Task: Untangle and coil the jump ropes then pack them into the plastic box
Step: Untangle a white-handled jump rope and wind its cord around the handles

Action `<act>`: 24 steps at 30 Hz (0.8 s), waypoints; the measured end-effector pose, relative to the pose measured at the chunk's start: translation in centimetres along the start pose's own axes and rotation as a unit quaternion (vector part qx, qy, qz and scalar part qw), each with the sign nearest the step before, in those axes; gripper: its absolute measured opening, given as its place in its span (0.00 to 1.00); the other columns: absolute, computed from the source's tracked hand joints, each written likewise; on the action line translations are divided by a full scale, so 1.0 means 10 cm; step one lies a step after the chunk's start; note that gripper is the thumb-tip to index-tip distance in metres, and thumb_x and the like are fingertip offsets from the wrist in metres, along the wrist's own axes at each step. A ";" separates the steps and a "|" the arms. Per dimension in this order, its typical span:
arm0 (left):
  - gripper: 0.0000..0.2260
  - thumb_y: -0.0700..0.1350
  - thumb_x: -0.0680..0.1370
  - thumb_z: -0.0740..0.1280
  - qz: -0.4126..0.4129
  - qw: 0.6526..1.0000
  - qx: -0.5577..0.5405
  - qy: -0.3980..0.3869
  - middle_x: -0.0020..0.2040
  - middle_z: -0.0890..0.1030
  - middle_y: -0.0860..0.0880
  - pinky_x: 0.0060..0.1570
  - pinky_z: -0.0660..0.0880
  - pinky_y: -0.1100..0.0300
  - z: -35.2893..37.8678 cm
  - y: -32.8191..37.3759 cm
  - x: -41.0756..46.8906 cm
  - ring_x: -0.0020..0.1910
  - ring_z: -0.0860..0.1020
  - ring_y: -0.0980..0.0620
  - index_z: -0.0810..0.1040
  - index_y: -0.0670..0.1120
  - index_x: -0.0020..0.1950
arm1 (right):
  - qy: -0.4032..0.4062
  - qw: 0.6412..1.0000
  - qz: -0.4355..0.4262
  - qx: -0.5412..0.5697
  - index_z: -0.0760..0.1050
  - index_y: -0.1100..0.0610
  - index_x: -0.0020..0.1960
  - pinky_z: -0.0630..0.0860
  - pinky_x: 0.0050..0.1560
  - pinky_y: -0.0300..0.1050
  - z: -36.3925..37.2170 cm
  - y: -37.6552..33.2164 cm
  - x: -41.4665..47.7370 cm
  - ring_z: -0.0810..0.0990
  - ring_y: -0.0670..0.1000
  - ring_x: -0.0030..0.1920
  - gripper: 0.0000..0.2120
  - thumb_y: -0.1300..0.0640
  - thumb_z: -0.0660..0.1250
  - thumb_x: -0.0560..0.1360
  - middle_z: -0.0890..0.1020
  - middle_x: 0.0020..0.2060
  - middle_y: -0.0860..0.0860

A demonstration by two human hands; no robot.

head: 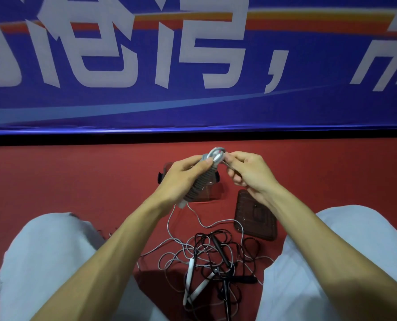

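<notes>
Jump rope with a ribbed grey handle (198, 185) and thin grey cord is held up over the red floor (77, 177), in front of the clear plastic box (213, 192). The left hand (183, 174) has its grip closed round the handle, with the thumb pinning small loops of cord (217, 155) at the handle's top. The right hand (246, 172) has a narrow grip, pinching the cord just beside those loops.

More grey cord trails from below the left hand into the tangle of black and pale ropes (216, 258) between the knees. Coiling looks barely begun. Each turn should probably match the last and go under the thumb before the right hand slides on. If the tangle lifts, loosening it by hand seems wiser than pulling, which would likely tighten knots. A dark rectangular lid (255, 216) lies beside the box.
</notes>
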State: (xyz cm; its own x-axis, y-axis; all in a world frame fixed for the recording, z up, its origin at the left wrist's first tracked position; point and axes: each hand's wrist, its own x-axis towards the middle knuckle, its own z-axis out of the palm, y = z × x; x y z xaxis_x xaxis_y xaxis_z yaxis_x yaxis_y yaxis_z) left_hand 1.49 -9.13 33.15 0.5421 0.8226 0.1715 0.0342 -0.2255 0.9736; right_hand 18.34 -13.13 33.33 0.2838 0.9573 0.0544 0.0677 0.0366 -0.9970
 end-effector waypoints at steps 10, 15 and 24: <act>0.14 0.47 0.80 0.66 -0.056 0.990 -0.119 0.057 0.53 0.84 0.57 0.34 0.75 0.68 -0.04 0.05 0.03 0.39 0.80 0.65 0.78 0.53 0.66 | -0.002 0.990 -0.111 -0.084 0.80 0.63 0.49 0.77 0.32 0.38 0.12 -0.01 -0.05 0.79 0.46 0.30 0.08 0.65 0.62 0.80 0.82 0.34 0.54; 0.12 0.48 0.80 0.66 -0.085 0.984 -0.148 0.047 0.50 0.85 0.55 0.37 0.76 0.69 -0.01 0.07 0.00 0.42 0.81 0.63 0.81 0.52 0.62 | 0.054 0.983 -0.176 0.022 0.76 0.62 0.56 0.80 0.39 0.41 0.13 -0.04 -0.04 0.82 0.50 0.36 0.12 0.72 0.58 0.78 0.82 0.39 0.57; 0.11 0.53 0.80 0.64 -0.118 0.976 -0.184 0.004 0.37 0.81 0.48 0.30 0.77 0.58 0.02 0.07 -0.01 0.33 0.77 0.51 0.82 0.50 0.54 | 0.103 0.955 -0.278 -0.031 0.78 0.52 0.45 0.77 0.35 0.37 0.16 -0.04 -0.04 0.82 0.45 0.41 0.12 0.68 0.66 0.76 0.81 0.48 0.47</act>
State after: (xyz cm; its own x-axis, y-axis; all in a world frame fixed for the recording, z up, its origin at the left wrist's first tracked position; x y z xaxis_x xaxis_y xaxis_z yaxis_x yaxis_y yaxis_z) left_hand 1.63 -9.46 33.81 0.5483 0.8338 -0.0644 -0.1480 0.1725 0.9738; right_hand 16.68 -13.09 33.61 0.3696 0.7181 0.5896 0.3172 0.4989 -0.8065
